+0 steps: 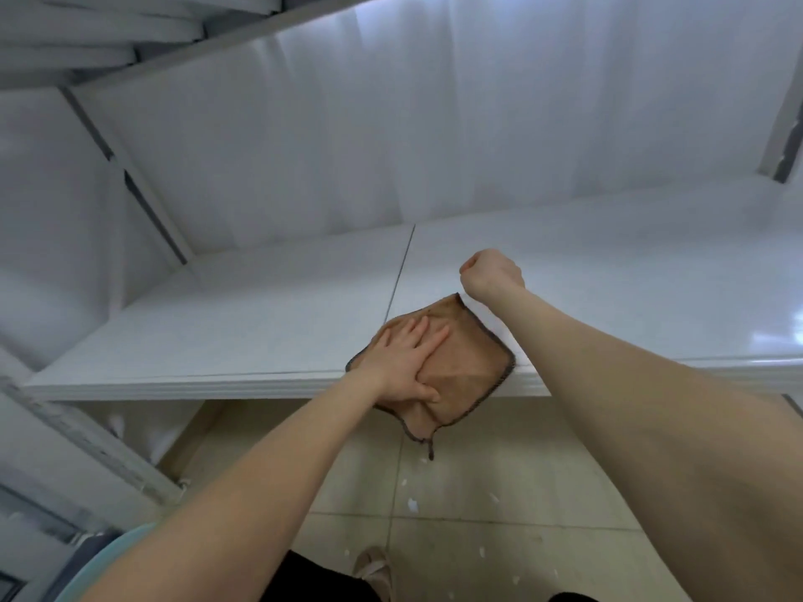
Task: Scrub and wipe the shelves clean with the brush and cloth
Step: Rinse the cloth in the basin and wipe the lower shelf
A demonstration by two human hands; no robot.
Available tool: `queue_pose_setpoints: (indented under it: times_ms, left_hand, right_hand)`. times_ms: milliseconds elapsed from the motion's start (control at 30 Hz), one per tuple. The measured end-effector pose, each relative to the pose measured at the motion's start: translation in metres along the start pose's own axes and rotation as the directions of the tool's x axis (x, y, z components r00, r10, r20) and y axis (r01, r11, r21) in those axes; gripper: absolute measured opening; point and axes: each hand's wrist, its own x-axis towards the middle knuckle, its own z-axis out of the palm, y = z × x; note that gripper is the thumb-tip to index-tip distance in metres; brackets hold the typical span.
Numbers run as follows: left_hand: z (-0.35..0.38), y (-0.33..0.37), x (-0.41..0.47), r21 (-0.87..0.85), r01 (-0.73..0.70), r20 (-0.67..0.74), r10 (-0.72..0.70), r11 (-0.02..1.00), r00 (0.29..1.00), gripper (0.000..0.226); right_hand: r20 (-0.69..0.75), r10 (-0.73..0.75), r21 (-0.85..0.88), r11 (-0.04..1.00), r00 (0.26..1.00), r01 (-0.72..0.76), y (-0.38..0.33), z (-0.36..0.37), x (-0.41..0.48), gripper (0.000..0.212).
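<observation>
Pressing brown cloth (471, 362) onto white shelf (208, 341), left hand (402, 362) lies flat-fingered; right hand (491, 271) hovers fisted, empty.

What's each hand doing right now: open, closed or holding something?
Left hand: open, pressing flat on the brown cloth on the shelf.
Right hand: closed in a fist, nothing visible in it.

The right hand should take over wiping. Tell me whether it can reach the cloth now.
Probably yes. The right hand, a fist with nothing showing in it, is just beyond the far corner of the cloth, nothing between. The left hand lies flat on its left part only.
</observation>
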Motion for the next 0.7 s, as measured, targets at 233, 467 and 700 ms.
queue_pose_setpoints:
  times_ms: [233,467,700]
  left_hand:
    - [0.001,-0.064,-0.044,-0.006,0.341,0.144,-0.337,0.94,0.931,0.103]
    - [0.012,-0.041,-0.014,0.012,-0.049,-0.088,0.05,0.999,0.995,0.096]
    - [0.027,-0.152,-0.063,-0.002,0.118,-0.056,-0.118,0.993,0.991,0.105]
  right_hand:
    - [0.049,-0.07,-0.032,0.997,0.996,0.071,-0.045,0.025,-0.015,0.038]
    - [0.11,-0.076,-0.022,0.997,0.991,0.079,-0.082,0.089,-0.024,0.036]
    - [0.125,-0.102,-0.042,0.993,0.987,0.108,-0.093,0.12,-0.022,0.037]
